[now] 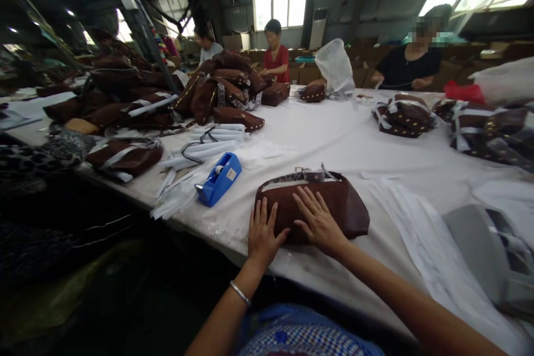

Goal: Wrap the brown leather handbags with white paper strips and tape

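Observation:
A dark brown handbag (329, 208) lies on the white-covered table in front of me, close to its near edge. Its strap (308, 176), with a buckle and a clear wrapping, runs along the far side of the bag. My left hand (263, 233) rests on the bag's left end, fingers stretched out and thumb pointing inward. On the middle of the bag my right hand (319, 219) lies flat with its fingers spread. Neither hand grips anything. To the left of the bag stands a blue tape dispenser (219, 179).
Rolled white paper (208, 144) lies behind the dispenser. A large heap of brown bags (225, 86) fills the back left. Studded bags (404, 115) sit at the right. A grey dispenser (488, 256) and white strips (417, 228) are near my right arm. Several people work around the table.

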The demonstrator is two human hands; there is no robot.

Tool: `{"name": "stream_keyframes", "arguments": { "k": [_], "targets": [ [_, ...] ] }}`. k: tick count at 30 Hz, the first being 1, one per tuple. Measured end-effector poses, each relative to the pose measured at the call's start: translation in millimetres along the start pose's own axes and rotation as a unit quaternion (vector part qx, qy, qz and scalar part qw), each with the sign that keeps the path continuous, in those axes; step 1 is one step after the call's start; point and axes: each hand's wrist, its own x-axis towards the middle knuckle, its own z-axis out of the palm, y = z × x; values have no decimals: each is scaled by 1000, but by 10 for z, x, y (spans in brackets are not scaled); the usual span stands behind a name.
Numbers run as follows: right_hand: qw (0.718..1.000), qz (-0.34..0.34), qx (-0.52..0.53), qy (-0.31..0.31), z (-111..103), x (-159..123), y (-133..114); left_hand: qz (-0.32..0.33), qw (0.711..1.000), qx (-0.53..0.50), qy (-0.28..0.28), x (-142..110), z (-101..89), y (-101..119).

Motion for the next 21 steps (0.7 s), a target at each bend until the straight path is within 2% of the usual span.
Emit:
{"name": "stream_keyframes", "arguments": {
  "k": [2, 4, 6, 8, 10, 12, 15, 19, 21],
  "targets": [
    [998, 11, 3, 67, -112, 59, 6, -2, 1000, -3, 7, -5, 18, -9],
    [995, -25, -3, 94, -77, 84, -26, -1, 1000, 0, 15, -10, 33, -11],
    [994, -85, -18, 63, 86, 89, -49, 4, 1000, 5, 23, -16, 44, -10],
    [993, -111, -28, 21, 235, 96, -11, 8, 999, 8, 34, -24, 52, -12],
    [993, -117, -28, 10, 256, 91, 107, 5, 999, 8, 46, -36, 62, -25],
    [995, -83, -36, 41, 169, 37, 286, -2, 998, 9, 56, -51, 74, -42],
    [989, 28, -72, 124, 93, -170, 549, 4, 998, 18, 56, -58, 70, -28],
    [989, 44, -88, 113, 302, -484, 684, -1, 998, 36, 59, 34, -49, 166],
    [989, 39, -90, 108, 403, -574, 690, 27, 998, 34, 40, 116, -131, 299]
  ]
}}
